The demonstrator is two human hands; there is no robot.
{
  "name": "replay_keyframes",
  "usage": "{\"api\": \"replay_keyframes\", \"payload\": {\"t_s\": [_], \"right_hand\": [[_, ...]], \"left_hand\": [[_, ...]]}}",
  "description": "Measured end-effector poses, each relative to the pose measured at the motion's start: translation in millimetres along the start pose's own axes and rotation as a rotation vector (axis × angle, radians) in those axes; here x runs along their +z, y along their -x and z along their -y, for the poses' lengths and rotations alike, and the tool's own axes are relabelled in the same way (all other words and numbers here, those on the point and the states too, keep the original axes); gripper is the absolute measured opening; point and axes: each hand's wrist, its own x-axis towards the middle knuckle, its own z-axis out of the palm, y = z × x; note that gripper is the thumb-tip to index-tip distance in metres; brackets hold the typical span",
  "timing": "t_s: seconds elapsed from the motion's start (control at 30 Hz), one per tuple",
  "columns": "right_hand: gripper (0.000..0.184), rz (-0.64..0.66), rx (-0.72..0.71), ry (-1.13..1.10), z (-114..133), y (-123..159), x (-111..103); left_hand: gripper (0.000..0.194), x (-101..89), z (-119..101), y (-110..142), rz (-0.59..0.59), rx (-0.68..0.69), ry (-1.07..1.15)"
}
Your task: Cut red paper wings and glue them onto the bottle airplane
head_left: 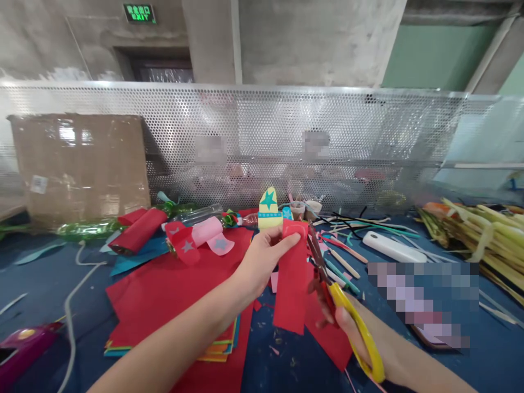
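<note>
At 9 o'clock, a red paper sheet lies on the table; right of it, the left hand, thumb and fingers pinched shut, holds the top of a red paper strip at centre, its long axis running 12 to 6 o'clock. The right hand, nearer the strip's lower end at 4 o'clock, curls around yellow-handled scissors, blades aimed at 11 o'clock beside the strip's upper right edge, contact unclear.

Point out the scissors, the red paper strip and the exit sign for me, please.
Scissors (338, 295), head view: upper yellow handle.
Red paper strip (291, 285), head view: flat middle.
Exit sign (140, 13), head view: front face.
</note>
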Motion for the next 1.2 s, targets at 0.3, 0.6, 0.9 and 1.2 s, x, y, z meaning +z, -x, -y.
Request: {"api": "replay_keyframes", "payload": {"t_s": [0.3, 0.6, 0.9, 1.2], "right_hand": [[0.059, 0.026, -0.095, 0.194, 44, 1, -2], [0.047, -0.011, -0.224, 0.251, 46, 0, -3], [0.048, 0.014, -0.180, 0.230, 48, 0, -5], [0.041, -0.064, -0.258, 0.243, 45, -4, -5]], "left_hand": [[0.022, 3.2, 1, 6, 0.076, -0.012, -0.026], [0.019, 5.8, 0, 9, 0.077, 0.072, -0.119], [0.022, 5.5, -2, 9, 0.061, 0.074, -0.186], [0.020, 4.9, -1, 10, 0.052, 0.137, -0.260]]}}
